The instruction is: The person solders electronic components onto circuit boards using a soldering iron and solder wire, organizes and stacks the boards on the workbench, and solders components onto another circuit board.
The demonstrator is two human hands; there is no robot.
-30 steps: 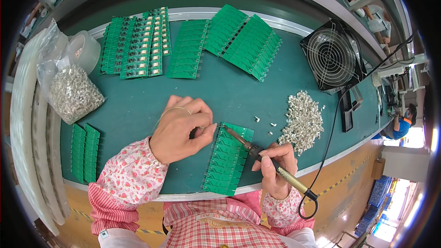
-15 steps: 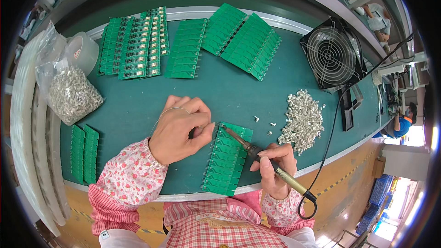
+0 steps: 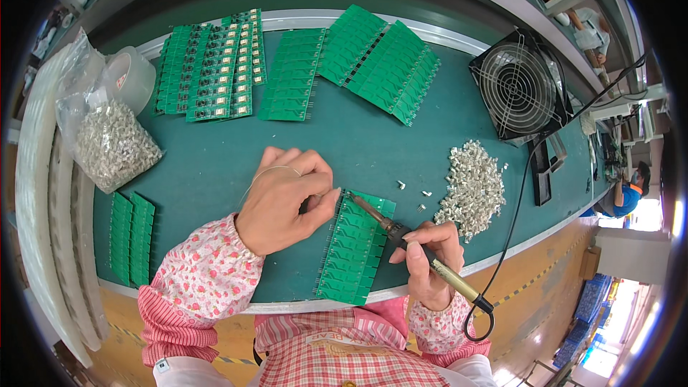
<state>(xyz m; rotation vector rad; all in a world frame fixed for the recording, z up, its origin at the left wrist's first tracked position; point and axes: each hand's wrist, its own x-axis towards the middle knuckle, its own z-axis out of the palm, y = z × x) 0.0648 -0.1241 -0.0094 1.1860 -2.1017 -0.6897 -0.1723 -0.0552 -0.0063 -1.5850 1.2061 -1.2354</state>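
A green circuit board panel (image 3: 349,258) lies in front of me at the table's near edge, a row of pins along its left side. My right hand (image 3: 434,261) is closed round a soldering iron (image 3: 410,236), its tip resting at or just over the panel's upper left corner. Beside that corner, my left hand (image 3: 290,197) pinches a thin solder wire (image 3: 266,170) that loops over its back. The wire's end between the fingertips is too fine to make out. Small white connectors (image 3: 469,190) lie in a heap to the right, with a few loose ones nearer the panel.
Several more board panels (image 3: 290,75) lie along the back, and two (image 3: 131,239) at the left. A bag of connectors (image 3: 115,140) leans by a clear tape roll (image 3: 134,79). A black fan (image 3: 517,86) stands back right; the iron's cord (image 3: 529,165) runs past it.
Both hands and the iron's tip keep nearly the same place at the panel's upper corner. The left hand has shifted very slightly right.
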